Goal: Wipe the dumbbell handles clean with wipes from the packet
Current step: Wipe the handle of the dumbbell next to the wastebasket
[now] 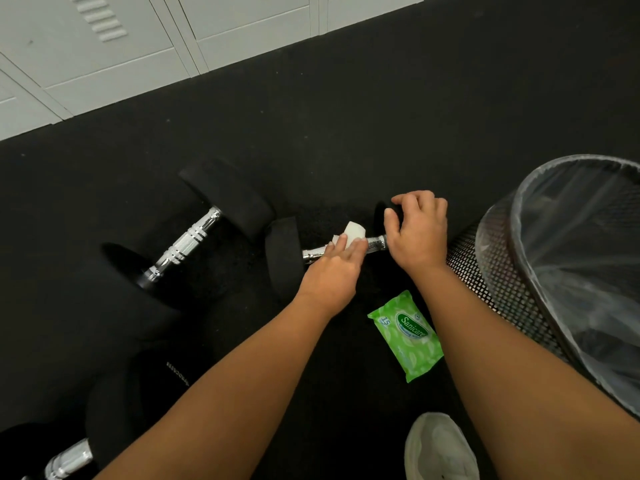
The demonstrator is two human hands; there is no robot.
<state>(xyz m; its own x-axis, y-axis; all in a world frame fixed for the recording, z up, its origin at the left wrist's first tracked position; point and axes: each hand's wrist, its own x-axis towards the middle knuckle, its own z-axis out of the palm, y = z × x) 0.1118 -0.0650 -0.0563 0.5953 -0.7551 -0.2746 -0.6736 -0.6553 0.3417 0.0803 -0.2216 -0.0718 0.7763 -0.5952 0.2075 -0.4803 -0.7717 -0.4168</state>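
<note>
A small black dumbbell [284, 258] lies on the dark floor in the middle, its chrome handle [376, 243] partly covered. My left hand [334, 271] holds a white wipe [354, 233] wrapped against that handle. My right hand [417, 233] grips the dumbbell's right head, which it mostly hides. A larger black dumbbell [183, 247] with a chrome handle lies to the left. A third dumbbell's handle [67, 460] shows at the bottom left. The green wipes packet [407, 336] lies flat on the floor between my forearms.
A black mesh bin [491, 268] with a clear plastic liner stands at the right, close to my right arm. Grey lockers [104, 64] line the far left. My white shoe [441, 448] is at the bottom. Black rubber flooring [381, 116] stretches beyond the dumbbells.
</note>
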